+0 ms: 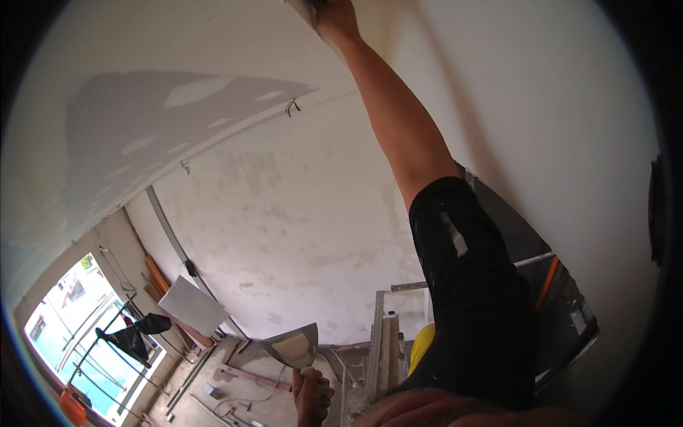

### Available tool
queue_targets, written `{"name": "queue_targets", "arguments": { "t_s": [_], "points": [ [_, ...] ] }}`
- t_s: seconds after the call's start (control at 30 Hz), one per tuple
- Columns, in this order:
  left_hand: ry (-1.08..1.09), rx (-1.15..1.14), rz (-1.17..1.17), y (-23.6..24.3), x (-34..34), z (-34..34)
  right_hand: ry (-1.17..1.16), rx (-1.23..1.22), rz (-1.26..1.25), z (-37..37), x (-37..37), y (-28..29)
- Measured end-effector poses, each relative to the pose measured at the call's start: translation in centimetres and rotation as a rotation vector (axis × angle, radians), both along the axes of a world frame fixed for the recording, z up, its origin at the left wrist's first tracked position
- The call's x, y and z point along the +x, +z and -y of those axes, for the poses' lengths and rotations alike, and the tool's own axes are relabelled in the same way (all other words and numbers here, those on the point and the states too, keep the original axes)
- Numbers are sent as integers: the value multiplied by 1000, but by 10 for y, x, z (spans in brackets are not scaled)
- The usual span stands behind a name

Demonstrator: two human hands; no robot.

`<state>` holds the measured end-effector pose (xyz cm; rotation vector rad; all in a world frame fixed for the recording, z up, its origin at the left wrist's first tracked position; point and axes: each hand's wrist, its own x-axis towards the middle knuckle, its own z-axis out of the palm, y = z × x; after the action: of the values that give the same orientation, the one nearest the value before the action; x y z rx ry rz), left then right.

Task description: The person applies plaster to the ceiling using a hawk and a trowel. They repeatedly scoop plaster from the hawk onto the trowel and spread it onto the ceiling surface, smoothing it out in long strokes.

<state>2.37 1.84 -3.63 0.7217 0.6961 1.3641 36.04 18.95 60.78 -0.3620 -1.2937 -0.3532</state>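
Note:
Low in the middle, my left hand (310, 400) is closed round the handle of a wide putty knife (307, 338). On its blade sits a smear of pale filler (293, 349). My right arm stretches far up to the ceiling, its black sleeve marked with a whitish smudge. At the top edge my right hand (337, 21) grips a flat-bladed tool (303, 10), seemingly another putty knife, pressed to or very near the ceiling. The picture's edge cuts off part of this tool. Left of it the ceiling (142, 114) shows a grey area with whiter patches.
Wires (292, 108) hang where ceiling and blotchy wall (284, 213) meet. Far left are a bright window opening (78, 334), a rail with black cloth (131, 340), leaning boards and a white panel (192, 306). Bars and tools lie on the floor below. A frame (384, 341) stands near me.

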Motion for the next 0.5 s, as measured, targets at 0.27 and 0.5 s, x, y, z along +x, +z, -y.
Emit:
{"name": "queue_targets", "arguments": {
  "t_s": [0.27, 0.5],
  "points": [
    [1, 1, -10, 8, -2, 4, -228, 16, 112, -5, 19, -1],
    [70, -3, -20, 7, 3, 5, -238, 136, 9, 6, 43, 6]
  ]
}}
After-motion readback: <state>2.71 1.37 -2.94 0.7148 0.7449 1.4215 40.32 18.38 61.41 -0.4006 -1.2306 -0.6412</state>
